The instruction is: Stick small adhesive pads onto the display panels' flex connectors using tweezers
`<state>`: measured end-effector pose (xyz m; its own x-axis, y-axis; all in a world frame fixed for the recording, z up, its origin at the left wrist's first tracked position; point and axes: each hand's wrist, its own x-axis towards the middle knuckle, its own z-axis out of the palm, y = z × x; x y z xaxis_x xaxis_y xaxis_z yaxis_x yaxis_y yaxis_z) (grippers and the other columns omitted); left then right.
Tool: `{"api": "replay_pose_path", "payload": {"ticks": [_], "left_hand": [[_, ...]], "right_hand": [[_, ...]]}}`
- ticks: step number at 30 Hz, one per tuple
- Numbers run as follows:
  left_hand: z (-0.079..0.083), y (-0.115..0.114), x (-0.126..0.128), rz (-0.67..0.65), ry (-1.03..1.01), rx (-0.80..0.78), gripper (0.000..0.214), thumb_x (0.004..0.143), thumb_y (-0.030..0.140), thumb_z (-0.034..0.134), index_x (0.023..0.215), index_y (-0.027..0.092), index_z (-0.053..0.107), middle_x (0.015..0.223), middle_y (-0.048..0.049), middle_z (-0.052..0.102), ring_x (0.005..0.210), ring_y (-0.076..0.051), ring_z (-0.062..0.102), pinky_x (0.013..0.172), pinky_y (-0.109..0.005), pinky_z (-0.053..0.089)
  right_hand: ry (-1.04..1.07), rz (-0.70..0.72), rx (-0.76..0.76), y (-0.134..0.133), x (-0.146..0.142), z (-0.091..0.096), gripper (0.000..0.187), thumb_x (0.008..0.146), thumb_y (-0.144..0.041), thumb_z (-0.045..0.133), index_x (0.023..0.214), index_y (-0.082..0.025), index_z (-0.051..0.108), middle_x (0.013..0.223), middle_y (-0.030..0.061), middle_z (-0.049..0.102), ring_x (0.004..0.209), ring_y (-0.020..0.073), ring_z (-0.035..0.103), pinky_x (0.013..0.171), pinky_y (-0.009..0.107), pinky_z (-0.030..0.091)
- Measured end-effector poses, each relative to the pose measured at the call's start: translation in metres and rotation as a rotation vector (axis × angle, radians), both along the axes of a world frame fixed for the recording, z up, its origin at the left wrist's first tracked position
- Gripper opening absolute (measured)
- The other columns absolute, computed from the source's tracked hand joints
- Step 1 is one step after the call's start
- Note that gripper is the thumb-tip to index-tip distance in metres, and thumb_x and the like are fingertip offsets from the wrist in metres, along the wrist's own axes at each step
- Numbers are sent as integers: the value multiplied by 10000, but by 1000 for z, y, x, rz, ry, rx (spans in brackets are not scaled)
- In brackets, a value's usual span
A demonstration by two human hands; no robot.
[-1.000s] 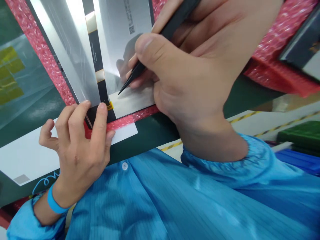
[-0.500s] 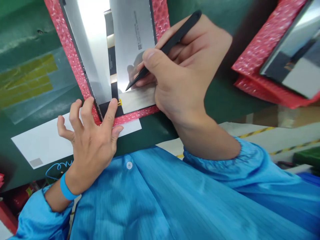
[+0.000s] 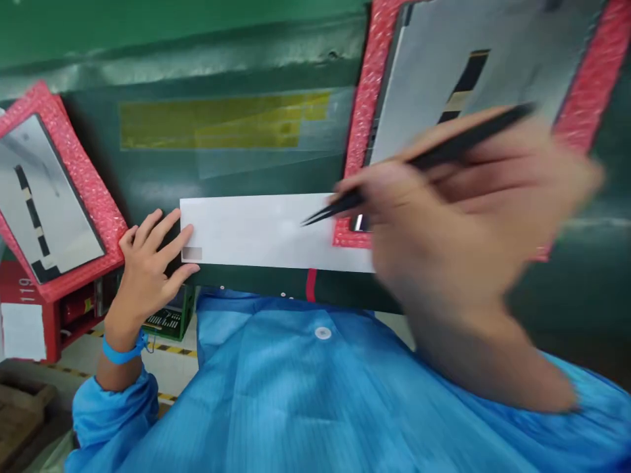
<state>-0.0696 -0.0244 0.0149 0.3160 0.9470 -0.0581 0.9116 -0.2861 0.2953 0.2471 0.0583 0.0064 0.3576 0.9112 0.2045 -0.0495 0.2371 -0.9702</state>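
My right hand (image 3: 473, 223) is blurred by motion and grips black tweezers (image 3: 424, 161) whose tip points left, over the near left corner of a silver panel (image 3: 428, 85). That panel lies on red bubble wrap (image 3: 363, 112) on the green table. My left hand (image 3: 150, 263) rests open, fingers spread, at the left end of a white sheet (image 3: 261, 230) near the table's front edge, and holds nothing.
A second silver panel on red bubble wrap (image 3: 49, 197) lies at the far left, over red boxes (image 3: 29, 315). Yellow tape strips (image 3: 221, 121) under clear film sit on the green table (image 3: 148, 59) beyond the white sheet. My blue sleeves fill the foreground.
The view has swung left. My left hand left the panel's corner and now lies on the white sheet's left end. My right hand lifted the tweezers off the panel and moves fast.
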Motion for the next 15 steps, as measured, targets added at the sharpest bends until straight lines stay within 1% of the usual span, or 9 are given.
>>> {"api": "replay_pose_path", "payload": {"ticks": [1,2,3,4,6,7,9,11,15], "left_hand": [[-3,-1,-3,5,-10,-4,551,1050,567,659,1556,354,610,1698,-109,536,1610,-393,437,1225,-615,333],[-6,-1,-3,13,-26,-1,561,1044,608,648,1549,364,619,1701,-88,536,1604,-395,442,1223,-611,334],[-8,0,-1,22,-43,-2,564,1040,637,634,1542,380,623,1702,-56,537,1595,-392,451,1223,-607,334],[-9,0,2,33,-58,-10,554,1041,648,620,1537,400,624,1705,-15,535,1588,-389,458,1224,-602,334],[-10,1,7,52,-81,-29,514,1058,619,600,1533,423,619,1713,50,519,1586,-387,459,1228,-595,333],[-10,1,9,57,-91,-27,499,1063,598,603,1530,422,622,1714,55,517,1587,-388,458,1228,-600,333],[-10,0,12,58,-98,-12,488,1059,562,637,1522,408,637,1709,17,528,1592,-396,451,1221,-625,335],[-11,-1,14,54,-97,3,478,1047,529,669,1508,403,654,1695,-28,547,1590,-403,454,1208,-656,337],[-12,-1,18,74,-97,3,435,1046,439,680,1480,420,672,1687,-21,555,1581,-404,463,1205,-668,338]], "right_hand": [[-5,149,-20,-8,-24,2,201,755,-139,937,844,-258,801,723,-1,706,576,170,711,439,269,544],[32,267,-28,-15,-47,1,210,793,-209,967,865,-261,777,750,-7,716,589,167,711,459,265,561],[57,360,-53,-21,-66,-2,237,826,-281,978,881,-258,748,776,-15,716,612,165,715,489,267,580],[66,419,-79,-26,-81,-7,273,857,-350,972,885,-256,717,784,-23,712,626,162,712,523,275,597],[53,451,-115,-32,-99,-18,339,888,-443,951,887,-252,671,786,-35,699,644,158,703,568,285,609],[33,442,-120,-33,-102,-23,361,892,-472,945,885,-252,659,779,-37,693,642,156,696,575,287,608],[5,425,-120,-34,-101,-29,381,890,-501,942,890,-257,651,775,-37,688,646,160,691,581,292,608],[-4,412,-121,-34,-98,-32,389,887,-515,943,896,-262,649,777,-33,685,663,169,698,592,300,616],[-15,421,-172,-34,-95,-31,433,858,-567,952,904,-277,633,787,-30,674,717,189,716,617,323,642]]}}
